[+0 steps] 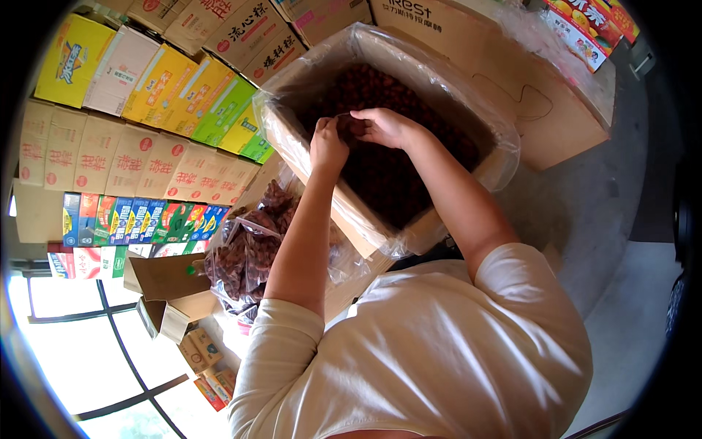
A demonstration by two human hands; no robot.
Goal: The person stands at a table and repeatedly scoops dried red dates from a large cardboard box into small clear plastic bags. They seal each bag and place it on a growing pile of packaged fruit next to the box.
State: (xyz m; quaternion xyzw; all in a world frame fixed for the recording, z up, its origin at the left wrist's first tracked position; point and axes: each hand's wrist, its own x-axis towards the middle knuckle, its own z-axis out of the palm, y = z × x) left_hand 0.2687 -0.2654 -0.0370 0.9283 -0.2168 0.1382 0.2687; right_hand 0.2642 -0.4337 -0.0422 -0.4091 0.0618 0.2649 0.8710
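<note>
A large cardboard box (362,233) lined with clear plastic stands before me, filled with dark red dried fruit (378,90) that looks like jujubes. Both my hands are over its left part. My left hand (329,145) has its fingers curled at the edge of a small dark item, perhaps a bag of the fruit (349,126). From the right, my right hand (384,127) holds the other side of it, thumb on top and fingers below. What exactly lies between the hands is too dark to tell.
Filled clear plastic bags (247,247) lie left of the box. Stacked cartons (159,88) line the left side. A large cardboard carton (493,71) stands behind and to the right, with crumpled plastic on top. An opened carton (170,280) is at the lower left.
</note>
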